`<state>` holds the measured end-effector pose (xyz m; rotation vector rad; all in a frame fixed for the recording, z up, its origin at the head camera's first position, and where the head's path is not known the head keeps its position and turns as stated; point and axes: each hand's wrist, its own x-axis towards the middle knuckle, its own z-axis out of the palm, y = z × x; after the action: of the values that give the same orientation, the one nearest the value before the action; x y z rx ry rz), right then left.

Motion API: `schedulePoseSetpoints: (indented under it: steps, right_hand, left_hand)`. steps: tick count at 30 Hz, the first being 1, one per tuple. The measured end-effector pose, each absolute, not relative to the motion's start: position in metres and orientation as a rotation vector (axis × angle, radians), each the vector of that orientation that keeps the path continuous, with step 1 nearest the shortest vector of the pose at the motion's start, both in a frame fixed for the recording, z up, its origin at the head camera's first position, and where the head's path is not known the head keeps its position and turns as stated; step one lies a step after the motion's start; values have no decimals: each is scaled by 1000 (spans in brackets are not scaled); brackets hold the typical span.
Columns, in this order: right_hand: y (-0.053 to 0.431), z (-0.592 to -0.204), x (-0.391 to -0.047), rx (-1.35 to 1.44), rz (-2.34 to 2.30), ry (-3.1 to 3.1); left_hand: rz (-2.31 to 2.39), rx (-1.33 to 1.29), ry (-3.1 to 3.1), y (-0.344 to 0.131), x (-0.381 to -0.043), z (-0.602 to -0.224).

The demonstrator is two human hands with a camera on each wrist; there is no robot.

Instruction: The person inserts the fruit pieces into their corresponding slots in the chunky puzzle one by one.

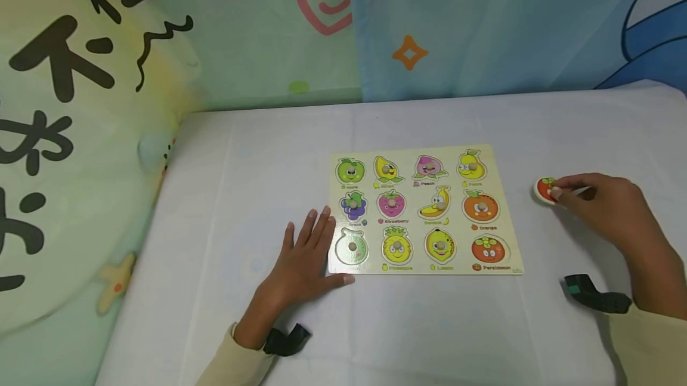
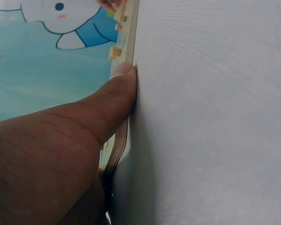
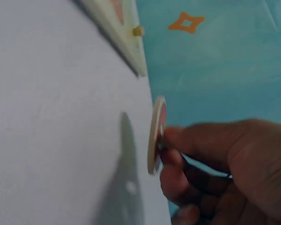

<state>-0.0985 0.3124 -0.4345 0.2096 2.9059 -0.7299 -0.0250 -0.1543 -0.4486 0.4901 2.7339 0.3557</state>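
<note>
A pale yellow fruit puzzle board (image 1: 413,195) lies flat on the white cloth, with rows of fruit pictures, most with small knobs. My left hand (image 1: 300,269) has its fingers straight along the board's left side. In the left wrist view, the thumb (image 2: 110,93) touches the board's edge. To the right of the board, my right hand (image 1: 609,204) pinches a round red persimmon puzzle piece (image 1: 544,188) between thumb and fingers. The right wrist view has this piece tilted on edge, slightly above the cloth. At the board's lower right, the persimmon picture (image 1: 488,250) shows no knob.
White cloth (image 1: 257,171) covers the table on all sides of the board. A printed curtain (image 1: 461,28) hangs behind the table, and another printed sheet (image 1: 70,165) hangs at the left. Black wrist devices (image 1: 287,340) sit on both wrists.
</note>
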Motion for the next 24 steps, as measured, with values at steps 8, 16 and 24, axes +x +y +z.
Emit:
schedulePoseSetpoints:
  steps: [8, 16, 24]
  right_hand:
    - [296, -425, -82, -159, -866, 2775]
    - [276, -414, -73, -288, -924, 2589]
    - [256, -416, -67, -376, -976, 2441]
  left_hand:
    - [341, 491, 2739, -154, -25, -449]
    - [325, 500, 2747, -154, -25, -450]
    - [308, 499, 2742, -154, -25, -449]
